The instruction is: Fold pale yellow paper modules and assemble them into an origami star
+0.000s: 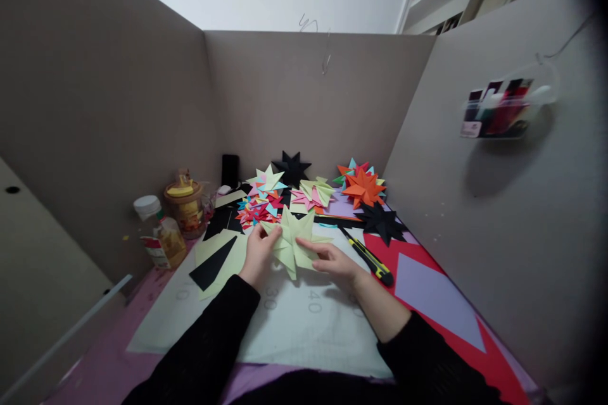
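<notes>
A pale green folded paper star [293, 242] with several points is held up over the white mat [304, 335]. My left hand [259, 255] pinches its left side, the thumb on the front face. The index finger of my right hand [335, 261] is stretched across the star's middle, while the other fingers are curled at its lower right edge. Left of my left hand lie pale green paper pieces [223, 269] and a black paper strip [212, 264]. A yellow and black utility knife [370, 257] lies to the right of my right hand.
Folded stars stand in piles behind, among them an orange star [363, 188] and black stars [291, 168]. A bottle [160, 234] and a brown jar [185, 205] stand at left. Red paper [427, 275] and a lilac sheet [434, 294] lie at right. Grey panels [313, 101] enclose the table.
</notes>
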### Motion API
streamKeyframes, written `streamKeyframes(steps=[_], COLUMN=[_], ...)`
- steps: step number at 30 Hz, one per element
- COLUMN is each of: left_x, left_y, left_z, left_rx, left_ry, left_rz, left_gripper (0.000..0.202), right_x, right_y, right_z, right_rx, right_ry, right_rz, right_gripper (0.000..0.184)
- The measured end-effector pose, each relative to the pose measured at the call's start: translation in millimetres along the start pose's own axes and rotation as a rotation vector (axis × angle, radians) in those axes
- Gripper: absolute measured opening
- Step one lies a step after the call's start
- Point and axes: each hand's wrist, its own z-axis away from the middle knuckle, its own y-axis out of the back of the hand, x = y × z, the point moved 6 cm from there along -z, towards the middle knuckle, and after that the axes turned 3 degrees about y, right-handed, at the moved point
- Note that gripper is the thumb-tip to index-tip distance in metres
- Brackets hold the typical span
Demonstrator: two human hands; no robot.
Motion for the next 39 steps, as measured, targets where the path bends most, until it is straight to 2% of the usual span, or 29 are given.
streamKeyframes(steps=[4, 7, 14, 17, 20, 23, 26, 30, 39], left_x=[2, 3, 1, 5, 23, 41, 44, 40, 39], left_y=[-5.5, -6.3, -5.1, -4.1, 1.7, 1.0, -3.3, -7.3, -8.6], left_z=[2, 4, 7, 7, 5, 5, 4, 2, -1], left_rx=[-0.037, -0.014, 0.040, 0.024, 0.040, -0.014, -0.124, -0.207, -0.234], left_ry=[0.037, 0.050, 0.028, 0.024, -0.153, -0.404, -0.510, -0.509, -0.471], left_rz=[0.031, 0.081, 0.103, 0.016, -0.256, -0.567, -0.719, -0.740, -0.658], left_gripper=[0.036, 0.039, 0.044, 0.047, 0.056, 0.038, 0.015, 0.010, 0.006], right_x=[6, 11, 19, 19, 17, 12, 8, 6, 6], right_y=[-3, -6, -9, -8, -6, -5, -5, -5, -5], right_z=[1, 0, -4, -4, -4, -3, -3, -2, 0], right_rx=[-0.001, -0.018, -0.018, 0.004, 0.012, -0.004, -0.043, -0.071, -0.092], right_ry=[-0.046, -0.060, -0.039, -0.038, -0.047, -0.039, -0.029, -0.008, -0.015], right_rz=[-0.096, -0.136, -0.027, 0.010, 0.027, 0.034, 0.068, 0.127, 0.167], right_gripper=[0.066, 0.068, 0.063, 0.062, 0.062, 0.062, 0.061, 0.059, 0.059])
